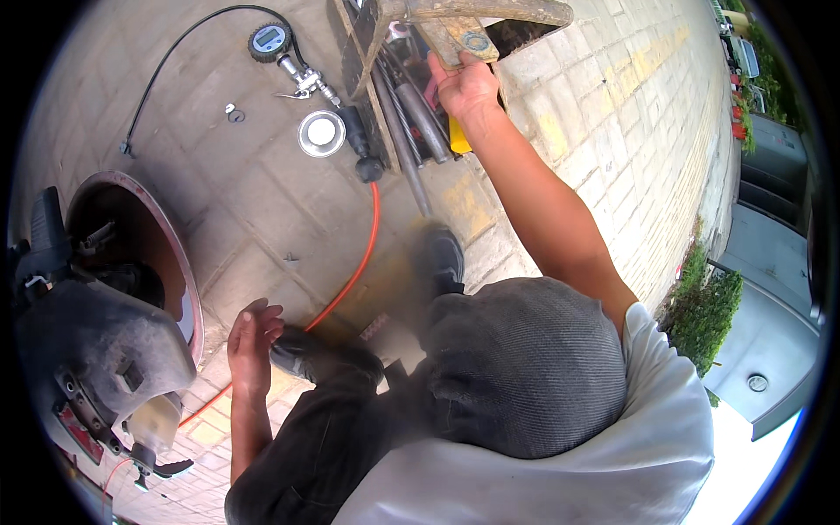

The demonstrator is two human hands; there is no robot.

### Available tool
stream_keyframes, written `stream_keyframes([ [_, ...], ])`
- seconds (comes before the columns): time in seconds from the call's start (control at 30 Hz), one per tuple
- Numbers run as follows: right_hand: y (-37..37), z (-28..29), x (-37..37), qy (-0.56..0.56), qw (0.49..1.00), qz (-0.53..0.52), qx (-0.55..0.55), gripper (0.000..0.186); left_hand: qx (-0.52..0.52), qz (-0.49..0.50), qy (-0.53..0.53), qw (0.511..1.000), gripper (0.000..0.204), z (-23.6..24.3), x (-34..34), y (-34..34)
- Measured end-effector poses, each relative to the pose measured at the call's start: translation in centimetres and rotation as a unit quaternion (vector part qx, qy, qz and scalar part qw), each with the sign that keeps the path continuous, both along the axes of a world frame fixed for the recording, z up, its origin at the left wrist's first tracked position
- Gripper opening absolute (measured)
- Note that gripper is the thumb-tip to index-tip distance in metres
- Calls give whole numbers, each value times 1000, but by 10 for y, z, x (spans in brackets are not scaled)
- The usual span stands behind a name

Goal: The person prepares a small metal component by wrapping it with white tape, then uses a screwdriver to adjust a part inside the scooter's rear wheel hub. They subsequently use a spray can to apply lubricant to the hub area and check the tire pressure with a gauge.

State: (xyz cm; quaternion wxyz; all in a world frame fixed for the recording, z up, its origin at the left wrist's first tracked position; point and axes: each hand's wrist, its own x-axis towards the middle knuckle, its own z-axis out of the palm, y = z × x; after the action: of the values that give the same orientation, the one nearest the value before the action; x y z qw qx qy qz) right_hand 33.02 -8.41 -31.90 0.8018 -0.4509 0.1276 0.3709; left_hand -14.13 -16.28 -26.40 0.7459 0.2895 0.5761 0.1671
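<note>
Grey ribbed cloth (534, 367) sits closest to the cam, w/ a pale shirt (542, 481) beside it. R hand (470, 89) is up at a wooden plank (451, 39), top centre of view, on a wooden box (378, 114) standing on the paving (254, 206). Fingers meet the plank's near end; can't tell if that grip is clamped or just touching, as wood hides part of it. L hand (251, 341) is well apart, low left nr a shoe (293, 354), fingers loosely bent & apart, nothing held.

Handling: plank looks stiff, worn, prob. dry & not slippery, not fragile. Box is prob. heavy w/ metal rods (422, 118) in it, so best hold is likely the thick wooden bar (481, 10) across the top; plank's edge would do for a light pull, though splinters poss.

Plank's near end points twd the person, tilted a bit right. Bar's long axis runs approx L–R; box side and rods run away from the person, leaning left. Yellow item (458, 137) shows just below R hand. Gauge (269, 40) and round dish (321, 134) lie left of box.
</note>
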Motion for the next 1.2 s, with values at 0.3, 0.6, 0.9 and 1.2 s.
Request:
stream_keyframes([
  [0.3,46,-23,30,0,981,87,-173,32,7,7,1,1000,45,3,-4,-1],
  [0.6,13,28,14,-429,805,225,-343,35,6,20,7,1000,46,4,-10,-2],
  [0.9,38,10,37,-732,229,454,-453,32,9,13,4,1000,52,5,-4,0],
  [1.2,-19,73,21,-670,471,445,-363,31,-4,31,-8,999,48,-4,-16,-3],
])
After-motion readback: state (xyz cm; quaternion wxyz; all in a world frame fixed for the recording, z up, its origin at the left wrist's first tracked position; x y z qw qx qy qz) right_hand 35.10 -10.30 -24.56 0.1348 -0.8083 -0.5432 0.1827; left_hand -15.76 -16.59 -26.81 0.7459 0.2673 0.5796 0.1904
